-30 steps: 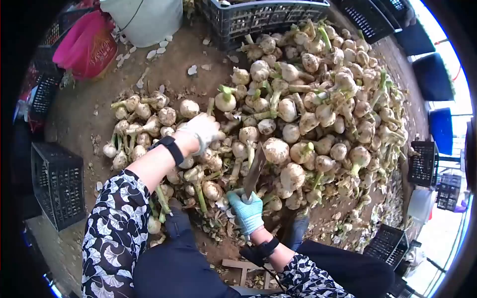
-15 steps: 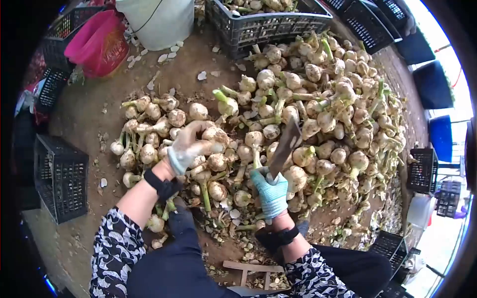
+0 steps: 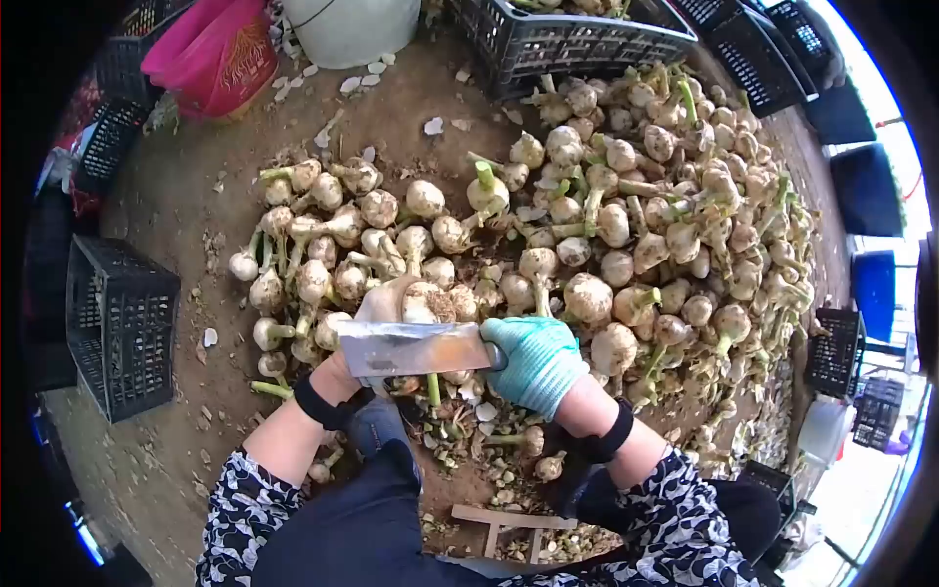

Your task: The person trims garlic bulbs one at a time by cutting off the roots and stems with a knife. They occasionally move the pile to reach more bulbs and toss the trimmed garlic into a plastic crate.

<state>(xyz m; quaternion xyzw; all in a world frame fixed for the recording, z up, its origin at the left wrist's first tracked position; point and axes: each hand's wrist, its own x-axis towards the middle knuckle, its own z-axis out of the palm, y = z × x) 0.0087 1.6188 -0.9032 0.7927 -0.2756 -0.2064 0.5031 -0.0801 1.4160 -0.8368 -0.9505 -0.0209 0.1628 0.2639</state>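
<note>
A broad metal cleaver (image 3: 416, 350) lies level across the middle of the view. Its handle is in my right hand (image 3: 536, 364), which wears a teal glove and is closed round it. Behind the blade is my left hand (image 3: 383, 299), in a pale glove, mostly hidden by it. An earth-stained bulb (image 3: 423, 301) shows just above the blade, against my left fingers. Around both hands lie many bulbs with green stalks, and a large heap of bulbs (image 3: 675, 225) spreads to the right.
A black crate (image 3: 122, 333) stands at left. A pink bucket (image 3: 220, 61) and a white bucket (image 3: 354, 29) are at upper left. Another black crate (image 3: 577, 47) holds bulbs at the top. A small wooden stool (image 3: 514, 519) is between my legs, with peelings around it.
My right hand has swung the cleaver leftward and turned it level in front of my left hand. My left hand has closed on a bulb. The view has shifted slightly.
</note>
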